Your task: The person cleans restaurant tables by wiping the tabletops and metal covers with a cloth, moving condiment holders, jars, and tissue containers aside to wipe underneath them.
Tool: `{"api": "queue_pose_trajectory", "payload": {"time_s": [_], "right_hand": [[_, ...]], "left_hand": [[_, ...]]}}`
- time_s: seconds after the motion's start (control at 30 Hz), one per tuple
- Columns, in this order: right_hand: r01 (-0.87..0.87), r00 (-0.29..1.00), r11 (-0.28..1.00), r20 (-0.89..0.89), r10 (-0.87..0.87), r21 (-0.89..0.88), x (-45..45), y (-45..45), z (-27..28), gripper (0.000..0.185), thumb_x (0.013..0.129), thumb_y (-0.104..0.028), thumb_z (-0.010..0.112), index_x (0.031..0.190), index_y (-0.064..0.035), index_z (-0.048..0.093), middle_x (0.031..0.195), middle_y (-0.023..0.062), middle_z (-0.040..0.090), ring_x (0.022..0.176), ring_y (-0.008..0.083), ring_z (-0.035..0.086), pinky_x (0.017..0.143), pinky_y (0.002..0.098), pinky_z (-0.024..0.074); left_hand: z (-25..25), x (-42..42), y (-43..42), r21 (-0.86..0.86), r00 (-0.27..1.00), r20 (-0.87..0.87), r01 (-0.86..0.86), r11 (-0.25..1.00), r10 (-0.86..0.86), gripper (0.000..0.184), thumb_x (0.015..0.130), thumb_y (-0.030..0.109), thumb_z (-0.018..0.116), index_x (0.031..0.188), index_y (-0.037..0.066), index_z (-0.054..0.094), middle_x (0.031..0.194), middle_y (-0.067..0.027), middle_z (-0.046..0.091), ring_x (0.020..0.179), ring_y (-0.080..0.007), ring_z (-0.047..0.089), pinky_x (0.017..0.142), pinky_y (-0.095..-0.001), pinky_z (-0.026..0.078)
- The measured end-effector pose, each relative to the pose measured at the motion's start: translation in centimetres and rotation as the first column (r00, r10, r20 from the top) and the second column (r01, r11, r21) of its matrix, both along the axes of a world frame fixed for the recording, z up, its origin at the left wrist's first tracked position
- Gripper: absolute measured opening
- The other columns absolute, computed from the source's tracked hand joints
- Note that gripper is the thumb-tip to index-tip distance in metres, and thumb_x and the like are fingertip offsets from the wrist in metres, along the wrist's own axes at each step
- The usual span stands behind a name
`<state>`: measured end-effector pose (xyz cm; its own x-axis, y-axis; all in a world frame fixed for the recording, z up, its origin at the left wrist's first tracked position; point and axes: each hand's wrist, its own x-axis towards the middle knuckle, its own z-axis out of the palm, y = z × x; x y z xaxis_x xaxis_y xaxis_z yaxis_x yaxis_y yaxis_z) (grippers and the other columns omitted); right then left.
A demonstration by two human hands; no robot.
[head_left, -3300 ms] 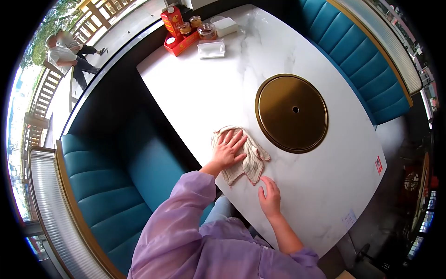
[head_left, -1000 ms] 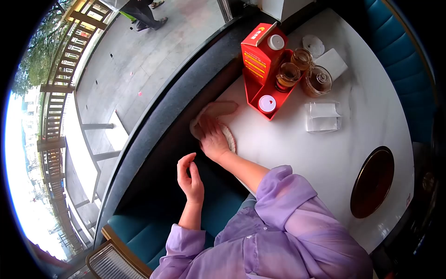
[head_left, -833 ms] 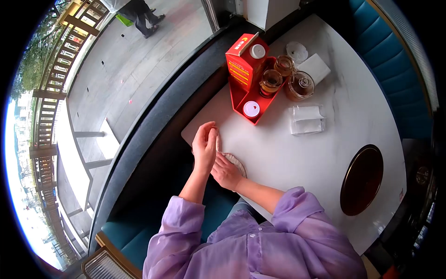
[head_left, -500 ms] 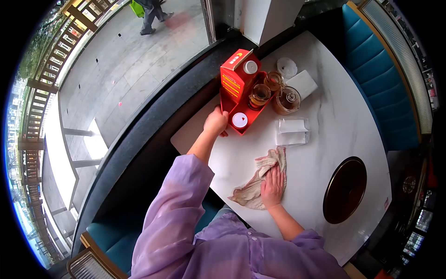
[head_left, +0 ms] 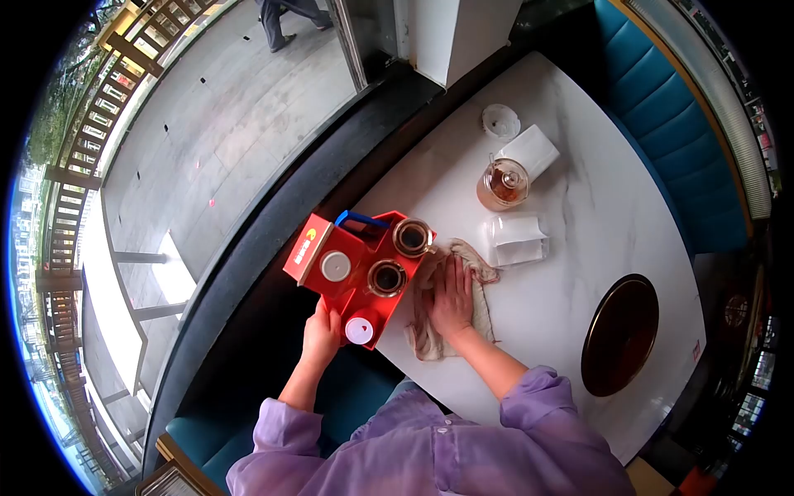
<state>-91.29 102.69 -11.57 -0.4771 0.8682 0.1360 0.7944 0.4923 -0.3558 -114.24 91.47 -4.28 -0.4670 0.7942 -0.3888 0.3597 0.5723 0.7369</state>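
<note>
At the far left, a wooden railing (head_left: 76,202) is standing outside the window, its lower stretch blurring into the lens's dark rim. A passer-by's legs (head_left: 277,25) are showing beyond the glass, the upper body being cut off by the frame. The left hand (head_left: 322,337) is closing around the near left side of a red caddy (head_left: 393,307); the thumb is lying by the rim while the other fingers are largely hiding beneath or behind it. The caddy is overlapping the worktop's (head_left: 538,322) left edge in view and covering its corner, so whether its base is touching anything below is impossible to tell. Inside, a red carton (head_left: 308,248), a blue handle (head_left: 361,220), two glass jars (head_left: 386,279) and a white-capped container (head_left: 360,330) are sitting close together; what the blue handle belongs to is staying out of sight. Just right of the caddy, the right hand (head_left: 452,302) is lying flat, fingers extended, on a crumpled cloth (head_left: 426,335), hiding its middle. Farther right, a clear dish (head_left: 500,121), a glass pot (head_left: 503,184), a wrapped tissue pack (head_left: 519,240) and a white block (head_left: 531,152), partly hiding behind the pot, are resting near one another. A dark round plate (head_left: 620,335) is occupying the right part.
</note>
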Motion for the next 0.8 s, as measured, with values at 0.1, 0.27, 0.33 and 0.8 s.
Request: {"api": "queue_pose_trajectory", "payload": {"time_s": [0.1, 0.27, 0.33, 0.8], "right_hand": [[0.058, 0.998, 0.993, 0.0, -0.058, 0.103, -5.1, 5.2, -0.8, 0.058, 0.082, -0.024, 0.052, 0.133, -0.0006, 0.039, 0.142, 0.0215, 0.032, 0.135, 0.0345, 0.026, 0.111, 0.0491, 0.0169], [0.338, 0.941, 0.903, -0.083, -0.328, 0.266, -11.3, 18.4, -1.3, 0.054, 0.081, -0.026, 0.053, 0.129, -0.0008, 0.045, 0.135, 0.0211, 0.04, 0.128, 0.0341, 0.034, 0.107, 0.0467, 0.0218], [0.439, 0.898, 0.844, -0.132, -0.42, 0.309, -12.5, 22.2, -1.0, 0.049, 0.081, -0.025, 0.052, 0.123, 0.0009, 0.049, 0.132, 0.0225, 0.043, 0.127, 0.0351, 0.035, 0.106, 0.0464, 0.0244], [-0.559, 0.798, 0.829, -0.278, 0.534, -0.011, -17.6, -6.8, -1.1, 0.046, 0.081, -0.018, 0.051, 0.123, 0.0018, 0.048, 0.132, 0.0198, 0.042, 0.13, 0.0335, 0.032, 0.108, 0.0454, 0.0235]], "left_hand": [[4.1, -0.5, -5.4, -0.056, 0.996, -0.078, -0.052, 0.997, 0.047, 0.023, 0.092, 0.015, 0.044, 0.105, -0.001, 0.054, 0.071, -0.0217, 0.062, 0.061, -0.0364, 0.063, 0.053, -0.0405, 0.05], [6.3, -1.1, -12.0, -0.107, 0.97, -0.198, -0.162, 0.981, 0.139, 0.02, 0.09, 0.01, 0.046, 0.098, -0.004, 0.057, 0.077, -0.025, 0.061, 0.073, -0.0426, 0.06, 0.062, -0.0436, 0.048], [5.7, -1.4, -14.3, -0.077, 0.967, -0.175, -0.201, 0.976, 0.185, 0.023, 0.092, 0.011, 0.045, 0.107, -0.004, 0.054, 0.094, -0.026, 0.061, 0.088, -0.041, 0.059, 0.075, -0.0415, 0.047], [6.2, -2.0, -17.6, 0.128, 0.915, -0.098, -0.379, 0.916, 0.392, 0.02, 0.094, 0.01, 0.046, 0.103, -0.005, 0.056, 0.093, -0.0177, 0.066, 0.082, -0.0242, 0.063, 0.073, -0.0338, 0.048]]}}
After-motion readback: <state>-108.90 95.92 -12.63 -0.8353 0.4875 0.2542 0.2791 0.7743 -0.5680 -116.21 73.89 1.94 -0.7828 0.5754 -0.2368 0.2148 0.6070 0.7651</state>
